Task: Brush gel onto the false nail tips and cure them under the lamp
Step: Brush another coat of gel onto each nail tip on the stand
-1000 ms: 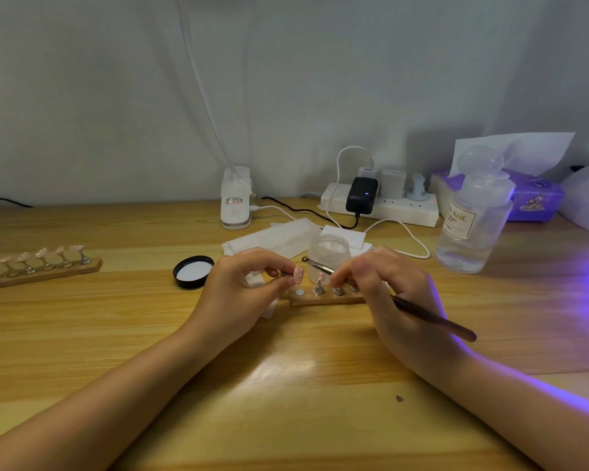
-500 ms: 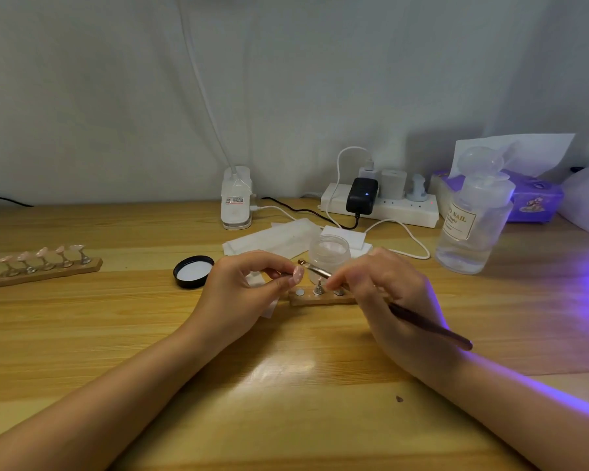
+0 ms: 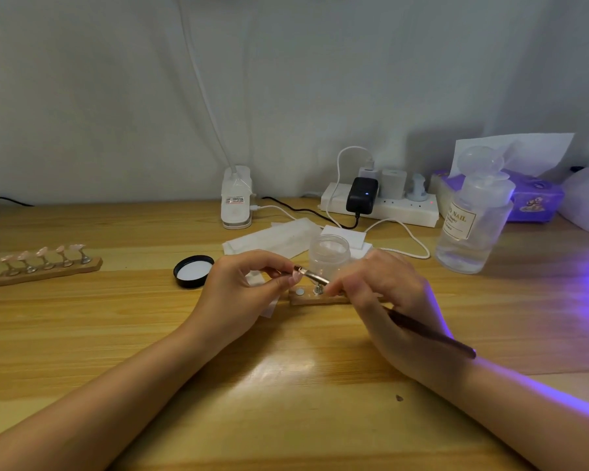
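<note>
A power strip [image 3: 381,207] sits beside a purple tissue box [image 3: 538,200].

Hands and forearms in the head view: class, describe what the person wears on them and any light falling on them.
Both forearms are bare with no sleeves in view. No rings, watch or gloves show on the left hand or the right hand. Violet light edges the right forearm.

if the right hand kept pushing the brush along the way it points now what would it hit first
The brush in the right hand points up-left, its tip right at the nail tip pinched by the left hand. It would likely meet that tip and those fingertips first, though depth is hard to judge.
</note>
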Demonstrator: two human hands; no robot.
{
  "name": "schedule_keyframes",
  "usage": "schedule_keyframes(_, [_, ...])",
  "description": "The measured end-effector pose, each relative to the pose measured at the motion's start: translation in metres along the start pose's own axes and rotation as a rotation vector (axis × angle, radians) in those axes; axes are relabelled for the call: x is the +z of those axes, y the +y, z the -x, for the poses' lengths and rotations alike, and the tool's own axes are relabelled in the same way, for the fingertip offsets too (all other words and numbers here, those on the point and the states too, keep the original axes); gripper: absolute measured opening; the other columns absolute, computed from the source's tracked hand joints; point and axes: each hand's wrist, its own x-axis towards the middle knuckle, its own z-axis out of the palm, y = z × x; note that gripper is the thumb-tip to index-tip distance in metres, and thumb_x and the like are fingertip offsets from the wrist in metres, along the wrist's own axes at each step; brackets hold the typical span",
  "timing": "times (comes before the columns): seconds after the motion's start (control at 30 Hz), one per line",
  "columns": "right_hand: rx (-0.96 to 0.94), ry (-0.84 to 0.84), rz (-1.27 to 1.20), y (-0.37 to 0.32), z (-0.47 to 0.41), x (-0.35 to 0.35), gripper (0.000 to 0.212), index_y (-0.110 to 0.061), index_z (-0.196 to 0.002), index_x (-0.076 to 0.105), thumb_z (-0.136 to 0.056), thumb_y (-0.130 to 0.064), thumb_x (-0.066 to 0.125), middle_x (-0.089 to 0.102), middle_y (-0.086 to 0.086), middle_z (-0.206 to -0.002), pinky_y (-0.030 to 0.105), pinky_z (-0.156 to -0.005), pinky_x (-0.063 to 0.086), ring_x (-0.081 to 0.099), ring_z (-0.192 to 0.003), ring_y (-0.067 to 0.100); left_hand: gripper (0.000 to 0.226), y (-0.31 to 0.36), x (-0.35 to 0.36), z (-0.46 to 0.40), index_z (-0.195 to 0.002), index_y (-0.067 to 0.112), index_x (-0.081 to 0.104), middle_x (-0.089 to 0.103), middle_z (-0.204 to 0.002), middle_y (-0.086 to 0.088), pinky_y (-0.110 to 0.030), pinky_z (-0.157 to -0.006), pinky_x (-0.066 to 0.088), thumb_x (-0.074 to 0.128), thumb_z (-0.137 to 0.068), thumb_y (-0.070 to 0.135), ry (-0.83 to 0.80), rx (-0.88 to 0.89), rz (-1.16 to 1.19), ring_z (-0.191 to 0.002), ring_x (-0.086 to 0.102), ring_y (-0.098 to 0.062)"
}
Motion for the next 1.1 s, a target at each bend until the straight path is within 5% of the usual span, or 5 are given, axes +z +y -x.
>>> schedule_keyframes(0.3, [0.223,0.039,-0.119,0.0029,-0.0039,-0.0016,0.034,-0.032,-0.071,0.061,-0.089,-0.039,0.033,0.060,-0.019,-0.068,0.029,-0.074,0.042,0.056,-0.075,0.006,0.013,0.0015,-0.0003,0.0014,-0.079,0.020,0.072,0.067,-0.071,0.008,-0.011,-0.067,0.044,0.067,-0.071,0.027,-0.012,0.006,0.011,-0.071,0.059,-0.003])
schedule_keyframes(0.6, [0.026,-0.011,-0.042,0.0027,0.0000,0.0003,0.044,-0.016,-0.078,0.068,-0.095,-0.039,0.035,0.057,-0.019,-0.074,0.039,-0.071,0.043,0.054,-0.072,0.008,0.013,0.0018,-0.0005,0.0007,-0.080,0.025,0.070,0.067,-0.073,0.009,-0.010,-0.068,0.044,0.070,-0.071,0.015,-0.002,-0.007,-0.002,-0.072,0.058,-0.002])
schedule_keyframes(0.77, [0.231,0.042,-0.158,0.0042,-0.0028,-0.0012,0.031,-0.038,-0.072,0.059,-0.089,-0.041,0.034,0.063,-0.017,-0.074,0.026,-0.073,0.042,0.056,-0.075,0.006,0.017,0.0039,0.0006,0.0009,-0.081,0.018,0.072,0.068,-0.074,0.007,-0.011,-0.068,0.045,0.066,-0.070,0.028,0.006,-0.029,0.014,-0.072,0.060,-0.004])
schedule_keyframes(0.97, [-0.040,-0.029,-0.035,0.0019,0.0007,0.0011,0.049,-0.013,-0.080,0.068,-0.096,-0.041,0.032,0.061,-0.006,-0.072,0.039,-0.066,0.043,0.055,-0.071,0.013,0.014,0.0023,-0.0002,0.0006,-0.082,0.023,0.071,0.068,-0.076,0.009,-0.010,-0.069,0.045,0.070,-0.072,0.014,0.002,-0.011,-0.004,-0.074,0.060,-0.001])
schedule_keyframes(1.1, [0.063,0.010,-0.071,0.0025,0.0000,-0.0004,0.043,-0.020,-0.075,0.067,-0.093,-0.043,0.036,0.056,-0.021,-0.071,0.038,-0.069,0.043,0.054,-0.071,0.003,0.013,0.0029,-0.0007,0.0010,-0.083,0.018,0.072,0.068,-0.078,0.005,-0.015,-0.071,0.047,0.068,-0.071,0.020,0.009,0.006,0.005,-0.075,0.061,-0.004])
